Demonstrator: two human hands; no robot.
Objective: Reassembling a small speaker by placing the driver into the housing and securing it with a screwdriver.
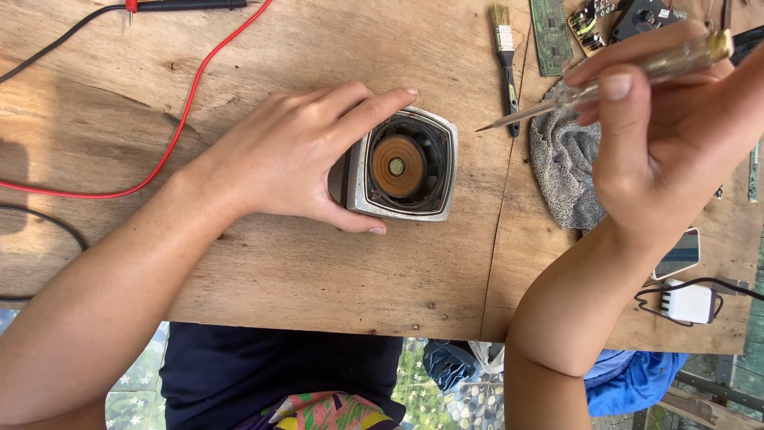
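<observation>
- On the wooden table [278, 271], near its middle, our left hand [290, 155] clasped a small square motor housing [402, 166], fingers curled round its left side and top edge, thumb along the bottom.
- Our right hand [660, 135] closed round a clear-handled screwdriver [605, 84], its tip pointing left, in the air and well apart from the housing.
- Judging by this, the work seemed early: the housing sat whole and the screwdriver had not yet met it; whatever was to be undone appeared left to do.
- We saw the housing as a grey metal frame with rounded corners, a dark round well inside, and a copper-coloured disc with a pale centre.
- Around it lay a paintbrush [504, 56], a grey rag [567, 171], a green circuit board [550, 36], a red wire [179, 131] and a white charger [689, 302].
</observation>
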